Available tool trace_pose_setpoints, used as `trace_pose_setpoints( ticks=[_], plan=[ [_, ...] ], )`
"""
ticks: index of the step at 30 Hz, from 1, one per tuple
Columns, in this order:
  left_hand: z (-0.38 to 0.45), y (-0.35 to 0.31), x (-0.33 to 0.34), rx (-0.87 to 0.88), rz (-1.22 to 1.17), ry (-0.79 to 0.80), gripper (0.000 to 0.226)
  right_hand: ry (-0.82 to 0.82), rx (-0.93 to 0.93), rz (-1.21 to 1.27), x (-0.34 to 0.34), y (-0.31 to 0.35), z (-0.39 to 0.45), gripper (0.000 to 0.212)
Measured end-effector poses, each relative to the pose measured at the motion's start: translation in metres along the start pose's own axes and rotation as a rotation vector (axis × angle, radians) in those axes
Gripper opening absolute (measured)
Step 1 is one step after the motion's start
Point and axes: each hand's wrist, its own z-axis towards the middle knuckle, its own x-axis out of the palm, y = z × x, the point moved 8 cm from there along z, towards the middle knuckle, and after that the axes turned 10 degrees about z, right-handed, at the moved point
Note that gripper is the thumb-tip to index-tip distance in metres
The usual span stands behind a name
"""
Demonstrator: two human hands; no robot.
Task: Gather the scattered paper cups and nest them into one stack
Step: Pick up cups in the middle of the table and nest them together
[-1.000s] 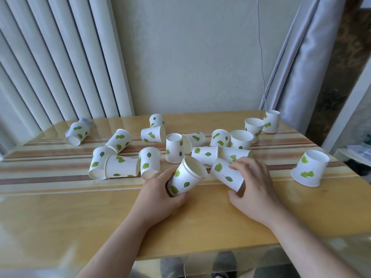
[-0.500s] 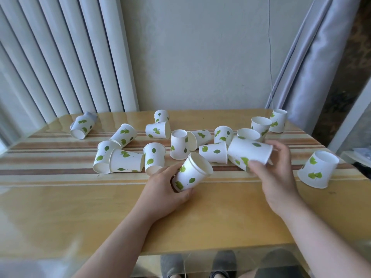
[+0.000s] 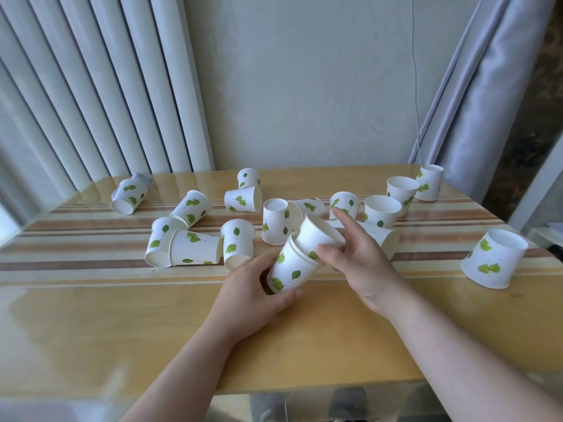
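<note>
No text, label, brand name, number or sign can be read anywhere in the view. The paper cups (image 3: 292, 269) carry only printed green leaf motifs, including the one gripped between the left hand's fingers (image 3: 259, 263) and the one pinched by the right hand's fingers (image 3: 327, 249) just above it; no lettering shows on their walls or rims. The striped wooden table (image 3: 91, 315) under both hands bears only bands of colour, with no writing on it.

Striped table (image 3: 91, 300) strewn with paper cups (image 3: 195, 251)
</note>
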Motion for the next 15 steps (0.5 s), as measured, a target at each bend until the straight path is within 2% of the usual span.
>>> trace_pose_setpoints(
  ticks=[3,6,9,10,13,15],
  plan=[
    [0.001,0.004,-0.001,-0.055,-0.039,-0.012,0.055,0.068,0.062,0.029,0.019,-0.017,-0.001,0.079],
    [0.0,-0.004,0.0,-0.036,0.011,-0.005,0.054,0.129,0.087,-0.237,0.045,-0.029,-0.001,0.056],
    [-0.002,-0.006,0.0,-0.007,0.094,0.004,0.058,0.129,0.045,-0.389,0.051,-0.025,0.004,0.051],
    [-0.004,-0.005,0.0,0.001,0.124,0.018,0.054,0.122,0.016,-0.44,0.046,-0.023,0.006,0.051],
    [-0.008,-0.002,-0.011,-0.012,0.212,0.055,0.023,0.039,-0.012,-0.483,0.024,-0.027,0.009,0.052],
    [-0.005,0.007,-0.032,-0.078,0.171,-0.021,0.021,-0.003,-0.008,-0.475,0.016,-0.033,0.012,0.058]
  ],
)
